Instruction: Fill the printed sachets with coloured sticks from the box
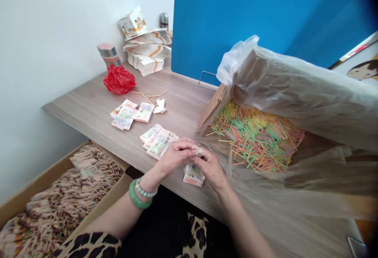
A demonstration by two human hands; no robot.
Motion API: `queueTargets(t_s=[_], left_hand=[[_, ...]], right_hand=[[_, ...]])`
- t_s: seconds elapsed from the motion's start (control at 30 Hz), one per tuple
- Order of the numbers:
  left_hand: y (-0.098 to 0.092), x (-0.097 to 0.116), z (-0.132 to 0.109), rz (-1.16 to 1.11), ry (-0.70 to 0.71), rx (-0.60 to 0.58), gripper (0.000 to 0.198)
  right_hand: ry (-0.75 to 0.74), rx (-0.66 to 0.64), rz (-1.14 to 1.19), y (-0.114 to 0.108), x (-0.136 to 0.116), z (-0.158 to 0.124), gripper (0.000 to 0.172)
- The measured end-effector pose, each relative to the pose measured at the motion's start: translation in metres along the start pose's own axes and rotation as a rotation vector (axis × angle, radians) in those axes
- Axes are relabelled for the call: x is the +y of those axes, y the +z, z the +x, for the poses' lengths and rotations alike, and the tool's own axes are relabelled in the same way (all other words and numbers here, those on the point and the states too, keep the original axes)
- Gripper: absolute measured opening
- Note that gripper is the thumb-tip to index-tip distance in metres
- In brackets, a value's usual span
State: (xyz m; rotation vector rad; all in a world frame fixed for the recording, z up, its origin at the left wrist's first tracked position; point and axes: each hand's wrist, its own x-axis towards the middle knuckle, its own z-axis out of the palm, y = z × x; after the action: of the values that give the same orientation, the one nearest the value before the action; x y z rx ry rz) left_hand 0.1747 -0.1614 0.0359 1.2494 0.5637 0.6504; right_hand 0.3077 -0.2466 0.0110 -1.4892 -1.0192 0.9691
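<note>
Both my hands meet over the front edge of the wooden table [97, 112]. My left hand [174, 156], with a green bangle and a bead bracelet at the wrist, and my right hand [211, 168] pinch a small clear packet [198, 150] between closed fingers. Just under them lies a small printed packet [193, 176]. A stack of filled packets with coloured sticks [158, 141] lies left of my hands. To the right stands an open cardboard box [214, 108], lined with clear plastic and full of thin coloured sticks [256, 138].
More packets [130, 115] and a few loose sticks lie further back. A red bag [119, 80], a metal flask [108, 54] and a pile of printed cartons [147, 47] stand by the wall. A blue panel [251, 13] backs the table. A carton of filled packets [67, 195] sits below left.
</note>
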Motion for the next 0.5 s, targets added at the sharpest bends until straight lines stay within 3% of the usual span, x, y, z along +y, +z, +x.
queueTargets(t_s=[0.1, 0.17, 0.33, 0.43, 0.5], left_hand=[[-0.013, 0.001, -0.005, 0.056, -0.028, 0.039, 0.019], [-0.024, 0.004, -0.008, 0.113, -0.022, 0.037, 0.022], [-0.06, 0.013, -0.012, 0.154, -0.038, 0.154, 0.021], [-0.08, 0.004, -0.01, 0.242, -0.064, 0.255, 0.019], [-0.092, -0.008, -0.004, 0.479, 0.016, 0.34, 0.021]], right_hand=[[0.028, -0.097, -0.079, 0.006, -0.003, -0.002, 0.02], [0.042, -0.116, -0.143, -0.001, -0.005, -0.007, 0.02], [0.16, 0.138, -0.626, -0.027, -0.004, -0.032, 0.017], [0.305, 0.138, -0.895, -0.022, 0.0, -0.042, 0.021], [0.353, 0.141, -0.982, -0.011, 0.004, -0.043, 0.029]])
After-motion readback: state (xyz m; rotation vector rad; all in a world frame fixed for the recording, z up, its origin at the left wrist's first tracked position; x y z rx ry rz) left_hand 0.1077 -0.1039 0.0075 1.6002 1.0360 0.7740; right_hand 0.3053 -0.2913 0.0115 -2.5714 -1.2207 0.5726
